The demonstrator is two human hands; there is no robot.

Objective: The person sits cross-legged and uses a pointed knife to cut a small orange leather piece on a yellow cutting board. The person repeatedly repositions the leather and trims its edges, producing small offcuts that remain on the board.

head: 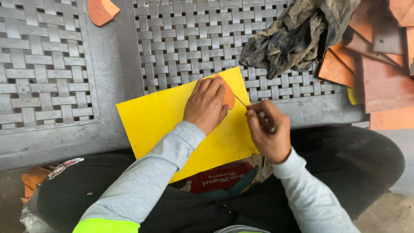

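At far left the grey metal table (108, 64) with woven-strip panels takes most of the view. One orange curved piece (101, 11) lies alone at its top edge, w/ rounded outline, well apart from the hands.

Next, in the middle, a yellow board (159, 116) lies tilted on the table's front edge, partly over the person's lap. On its upper right part sits a small orange piece (228, 96), mostly hidden under the left hand (206, 104). This hand is flat, fingers stretched and close together, palm down; it presses the piece against the board and does not grip around it.

Just right of it, the right hand (267, 131) is closed in a pinch, approx. like holding a pen, on a thin metal tool (240, 101). The tip of the tool touches, or nearly touches, the edge of the orange piece; which one I cannot tell.

About progress: I judge the work on this piece as in the middle, as the tool is at its edge and the piece is pressed down. Whether the mark or cut is finished I cannot see, the left hand covers it.

Further right a dirty dark rag (297, 34) lies crumpled on the table. At far right is a pile of orange sheets (379, 73), flat and overlapping. My guess is this is raw material left to do, vs. only one loose shaped piece visible, so probably much remains.
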